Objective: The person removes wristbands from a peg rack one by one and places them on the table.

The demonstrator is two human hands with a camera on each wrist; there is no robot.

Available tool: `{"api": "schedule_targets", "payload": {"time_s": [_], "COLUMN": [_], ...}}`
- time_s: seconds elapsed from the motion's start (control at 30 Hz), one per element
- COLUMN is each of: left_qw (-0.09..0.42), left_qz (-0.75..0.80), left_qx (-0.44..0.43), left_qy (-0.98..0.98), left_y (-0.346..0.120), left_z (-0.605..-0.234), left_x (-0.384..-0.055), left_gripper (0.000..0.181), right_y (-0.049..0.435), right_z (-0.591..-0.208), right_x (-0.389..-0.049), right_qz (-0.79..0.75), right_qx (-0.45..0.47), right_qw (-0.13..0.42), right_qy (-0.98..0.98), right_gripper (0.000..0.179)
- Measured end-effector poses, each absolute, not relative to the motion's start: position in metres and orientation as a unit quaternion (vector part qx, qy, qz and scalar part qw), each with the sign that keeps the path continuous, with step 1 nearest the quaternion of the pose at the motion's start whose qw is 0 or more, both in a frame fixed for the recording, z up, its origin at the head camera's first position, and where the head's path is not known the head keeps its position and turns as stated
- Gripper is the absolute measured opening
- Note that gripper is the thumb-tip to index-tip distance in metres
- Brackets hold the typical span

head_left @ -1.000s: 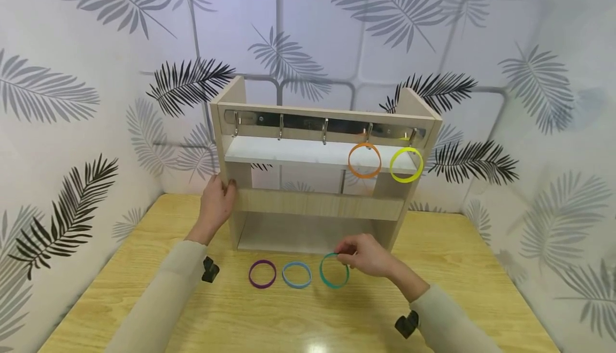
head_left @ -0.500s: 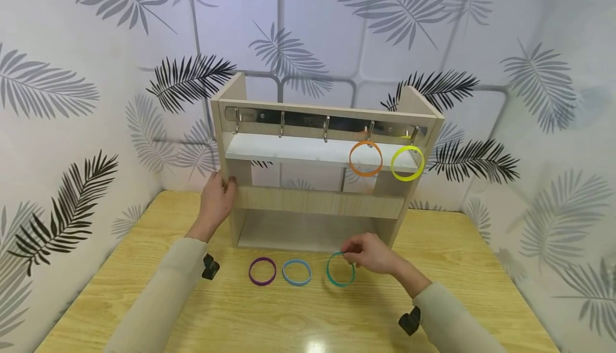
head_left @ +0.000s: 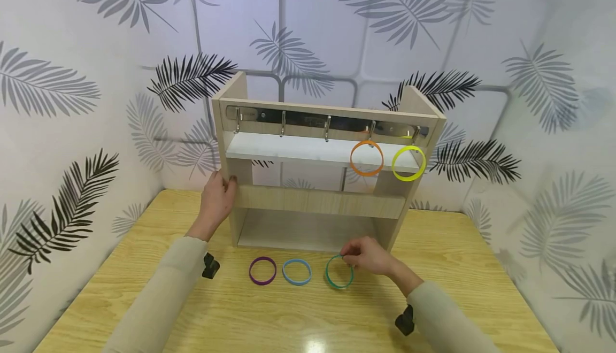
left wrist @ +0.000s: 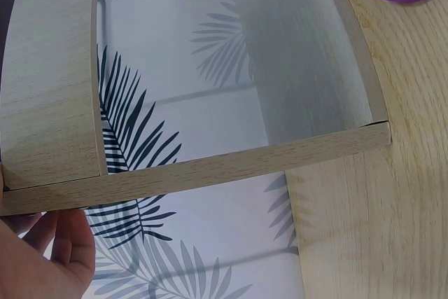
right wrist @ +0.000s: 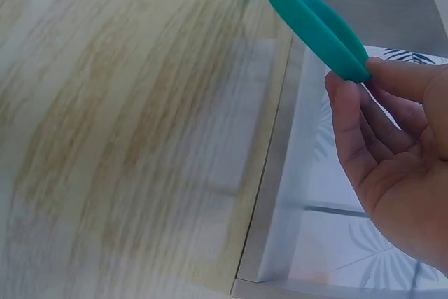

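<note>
My right hand pinches the upper edge of a teal silicone wristband between thumb and fingers. In the right wrist view the teal wristband tilts up from the fingertips. My left hand grips the left side panel of a small wooden shelf; in the left wrist view its fingers lie against the panel edge. A light blue wristband and a purple wristband lie on the table, left of the teal one. An orange wristband and a yellow wristband hang from hooks at the right.
A metal hook rail with several hooks runs along the shelf's upper front; the left and middle hooks are bare. The shelf stands on a wood-grain table near a leaf-patterned wall.
My right hand has shifted slightly to the right with the teal wristband, away from the light blue one. The left hand keeps its hold on the shelf.
</note>
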State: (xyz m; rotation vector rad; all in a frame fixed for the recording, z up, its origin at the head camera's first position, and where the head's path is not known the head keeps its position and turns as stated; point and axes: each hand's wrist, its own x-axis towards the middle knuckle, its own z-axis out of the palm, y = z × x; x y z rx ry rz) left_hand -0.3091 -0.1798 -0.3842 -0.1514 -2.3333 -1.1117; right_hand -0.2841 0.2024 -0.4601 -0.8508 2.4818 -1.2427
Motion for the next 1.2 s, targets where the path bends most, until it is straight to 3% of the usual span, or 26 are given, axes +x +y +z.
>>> {"api": "schedule_targets", "payload": {"time_s": [0.7,1.2], "left_qw": [0.270,0.272], "left_qz": [-0.412,-0.408], "left_qx": [-0.049,-0.052], "left_qy": [-0.869,-0.870], "left_y": [-0.180,-0.180], "left_z": [-0.385,-0.385], "left_x": [-0.310,-0.310], "left_gripper": [0.041,0.041], "right_y": [0.190,0.191], "right_z": [-0.470,-0.477], "right_x": [-0.291,-0.300], "right_qz": [-0.316,-0.367], "right_qx": [-0.306,-0.297], "right_qw": [0.073,0.130], "right_qy": [0.895,0.872], "right_gripper": [0.011,0.013]}}
